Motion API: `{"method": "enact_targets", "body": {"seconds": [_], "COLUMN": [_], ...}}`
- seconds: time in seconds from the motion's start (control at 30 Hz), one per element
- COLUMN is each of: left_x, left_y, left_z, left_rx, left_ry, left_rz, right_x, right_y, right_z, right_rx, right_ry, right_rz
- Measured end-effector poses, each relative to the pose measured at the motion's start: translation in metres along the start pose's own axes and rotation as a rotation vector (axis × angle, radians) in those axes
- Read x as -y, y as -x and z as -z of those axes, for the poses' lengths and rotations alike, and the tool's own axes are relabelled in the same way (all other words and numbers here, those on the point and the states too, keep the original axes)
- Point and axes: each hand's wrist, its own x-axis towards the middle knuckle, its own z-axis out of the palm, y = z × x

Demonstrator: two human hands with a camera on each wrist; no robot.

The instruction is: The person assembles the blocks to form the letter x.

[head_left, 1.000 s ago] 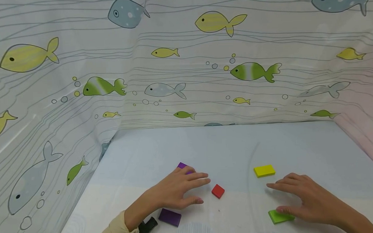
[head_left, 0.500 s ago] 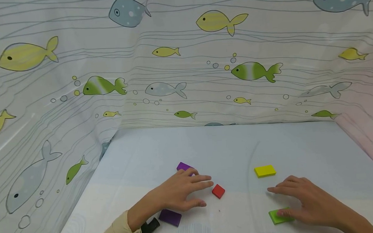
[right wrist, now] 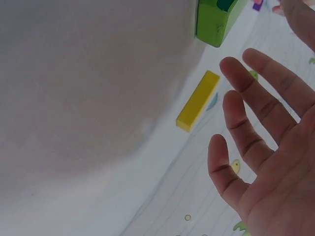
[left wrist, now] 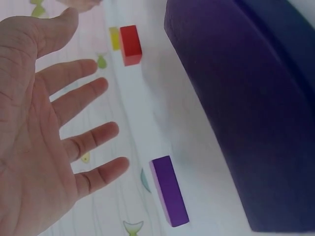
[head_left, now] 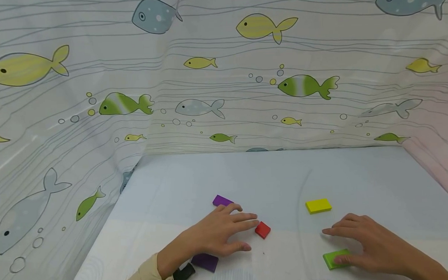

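My left hand (head_left: 221, 230) hovers over the table with fingers spread and nothing in its grasp. Its fingertips are right at the small red block (head_left: 262, 230) in the head view. Beyond that hand lies a purple block (head_left: 221, 200), partly covered by it; a darker purple block (head_left: 205, 262) sits under the wrist and looms large in the left wrist view. My right hand (head_left: 368, 242) is also spread, its thumb overlapping a lime green block (head_left: 333, 259). A yellow block (head_left: 319, 206) rests beyond the right fingers, apart from them, and shows in the right wrist view too.
The white table (head_left: 269, 171) ends at a fish-patterned curtain (head_left: 214, 86) behind and on the left. A pink cloth area (head_left: 439, 157) borders the right side. A black object (head_left: 184, 274) shows by the left sleeve (head_left: 147, 274).
My left hand has moved slightly right and nearer, its fingertips coming up to the red block. The right hand has shifted down a little. The blocks have stayed put.
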Motion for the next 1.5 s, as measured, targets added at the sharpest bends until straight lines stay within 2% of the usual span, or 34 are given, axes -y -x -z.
{"method": "enact_targets", "body": {"seconds": [0.27,0.37,0.77,1.13,1.5], "left_x": [-0.004,-0.004,-0.006,-0.005,-0.009], "left_y": [-0.003,-0.003,-0.003,-0.005,-0.007], "left_z": [-0.002,-0.003,-0.005,-0.007,-0.004], "left_rx": [0.038,0.04,0.058,0.071,0.095], "left_ry": [-0.014,-0.026,-0.048,-0.052,-0.04], "left_rz": [-0.008,-0.013,-0.01,-0.006,0.0], "right_x": [0.0,-0.001,-0.004,-0.01,-0.01], "right_y": [0.002,0.002,0.006,0.005,0.006], "right_z": [-0.002,-0.002,-0.003,-0.008,-0.006], "right_rx": [-0.016,0.0,0.065,-0.019,0.039], "right_ry": [-0.029,-0.054,-0.086,-0.14,-0.155], "right_rz": [0.026,0.044,0.025,0.135,0.093]}}
